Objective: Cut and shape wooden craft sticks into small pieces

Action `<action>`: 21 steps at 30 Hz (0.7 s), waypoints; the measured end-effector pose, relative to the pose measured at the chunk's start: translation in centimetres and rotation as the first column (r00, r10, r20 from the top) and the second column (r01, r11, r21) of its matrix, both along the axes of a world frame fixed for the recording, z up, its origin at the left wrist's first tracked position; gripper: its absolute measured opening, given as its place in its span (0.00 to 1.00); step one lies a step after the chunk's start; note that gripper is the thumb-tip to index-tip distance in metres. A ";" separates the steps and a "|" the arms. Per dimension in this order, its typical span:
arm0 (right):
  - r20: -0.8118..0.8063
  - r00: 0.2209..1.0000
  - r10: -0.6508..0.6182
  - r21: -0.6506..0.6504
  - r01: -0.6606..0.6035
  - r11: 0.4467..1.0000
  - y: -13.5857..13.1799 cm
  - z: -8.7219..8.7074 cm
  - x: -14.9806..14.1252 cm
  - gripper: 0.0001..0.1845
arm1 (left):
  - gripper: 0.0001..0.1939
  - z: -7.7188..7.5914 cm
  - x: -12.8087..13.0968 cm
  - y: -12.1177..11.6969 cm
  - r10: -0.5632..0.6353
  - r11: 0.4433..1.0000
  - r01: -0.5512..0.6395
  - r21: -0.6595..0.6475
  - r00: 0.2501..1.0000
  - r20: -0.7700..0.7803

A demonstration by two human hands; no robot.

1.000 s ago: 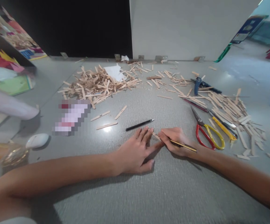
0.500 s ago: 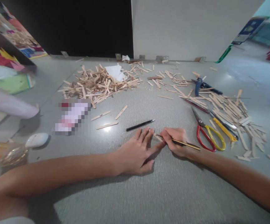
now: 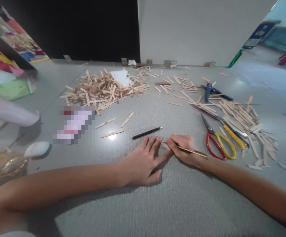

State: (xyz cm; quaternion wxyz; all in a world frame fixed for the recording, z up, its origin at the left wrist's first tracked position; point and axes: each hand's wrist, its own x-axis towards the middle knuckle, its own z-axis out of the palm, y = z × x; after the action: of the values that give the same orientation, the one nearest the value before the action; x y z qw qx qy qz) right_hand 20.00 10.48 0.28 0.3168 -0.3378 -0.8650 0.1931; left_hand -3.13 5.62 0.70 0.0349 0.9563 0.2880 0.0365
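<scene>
Single head-worn view, from above the near side of the counter (image 3: 143,210), facing forward and down. Near range: left hand (image 3: 141,163) and right hand (image 3: 186,148) fall just below mid-frame, forearms (image 3: 71,182) entering from lower left and right. Black panel (image 3: 83,29) and white panel (image 3: 199,29) fill upper middle.

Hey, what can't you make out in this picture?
All in the head view:
Wooden piece between the hands: left hand and right hand hide its full length.
Pencil: point too small to tell.
Pixelated item: mosaic blurs its markings.
Stick pile: upper sticks hide lower ones.
Pale tube-like thing: cut off by left edge.
</scene>
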 end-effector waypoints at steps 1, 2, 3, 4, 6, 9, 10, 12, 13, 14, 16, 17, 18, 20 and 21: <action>-0.002 1.000 0.001 -0.009 -0.001 1.000 0.0 0.1 -0.1 0.28 | 0.41 0.0 0.0 0.0 0.001 1.000 -0.001 -0.001 1.000 -0.003; -0.004 1.000 0.002 -0.017 -0.002 1.000 0.0 0.1 -0.1 0.28 | 0.40 0.1 0.0 0.0 0.002 1.000 -0.002 0.000 1.000 -0.006; -0.006 1.000 0.004 -0.025 -0.004 1.000 0.0 0.2 -0.1 0.28 | 0.40 0.1 0.0 0.0 0.001 1.000 -0.001 0.000 1.000 -0.008; -0.008 1.000 0.007 -0.032 -0.007 0.999 0.0 0.2 -0.1 0.28 | 0.40 0.2 0.0 0.0 0.000 1.000 0.000 0.002 1.000 -0.009; -0.012 1.000 0.011 -0.045 -0.012 0.999 0.0 0.2 -0.1 0.28 | 0.40 0.2 0.0 0.0 0.000 1.000 0.000 0.013 1.000 -0.012; -0.015 1.000 0.012 -0.065 -0.013 0.998 0.0 0.3 -0.2 0.27 | 0.40 0.4 0.1 -0.1 -0.003 0.999 0.005 0.042 0.999 -0.042; -0.016 1.000 0.014 -0.070 -0.015 0.997 0.0 0.3 -0.2 0.27 | 0.40 0.4 0.1 -0.1 -0.005 0.999 0.008 0.051 0.998 -0.055; -0.017 1.000 0.019 -0.080 -0.021 0.997 0.1 0.3 -0.2 0.26 | 0.40 0.5 0.2 -0.1 -0.008 0.998 0.013 0.060 0.997 -0.073; -0.016 1.000 0.022 -0.085 -0.023 0.996 0.1 0.3 -0.2 0.26 | 0.40 0.5 0.2 -0.1 -0.009 0.998 0.013 0.060 0.997 -0.074; -0.015 1.000 0.023 -0.089 -0.025 0.996 0.1 0.4 -0.3 0.26 | 0.41 0.5 0.2 -0.1 -0.007 0.998 0.011 0.057 0.998 -0.069; -0.014 1.000 0.023 -0.097 -0.024 0.995 0.1 0.4 -0.2 0.26 | 0.41 0.4 0.2 -0.1 -0.004 0.999 0.006 0.044 0.999 -0.055; -0.015 1.000 0.023 -0.100 -0.024 0.995 0.1 0.3 -0.2 0.26 | 0.41 0.3 0.2 0.0 -0.002 0.999 0.004 0.038 0.999 -0.047; -0.018 1.000 0.023 -0.102 -0.025 0.995 0.1 0.3 -0.2 0.26 | 0.41 0.3 0.1 0.0 -0.002 0.999 0.003 0.033 0.999 -0.038; -0.024 0.999 0.024 -0.105 -0.026 0.994 0.1 0.2 -0.2 0.26 | 0.41 0.1 0.1 0.0 -0.002 0.999 0.003 0.033 1.000 -0.029; -0.026 0.999 0.025 -0.108 -0.028 0.994 0.1 0.2 -0.2 0.26 | 0.41 0.0 0.0 0.0 -0.003 0.999 0.004 0.036 1.000 -0.028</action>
State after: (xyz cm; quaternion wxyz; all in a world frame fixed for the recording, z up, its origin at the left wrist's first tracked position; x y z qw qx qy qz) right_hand 19.82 10.58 0.49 0.3062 -0.3405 -0.8537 0.2479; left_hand -3.08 5.60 0.73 0.0138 0.9577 0.2861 0.0282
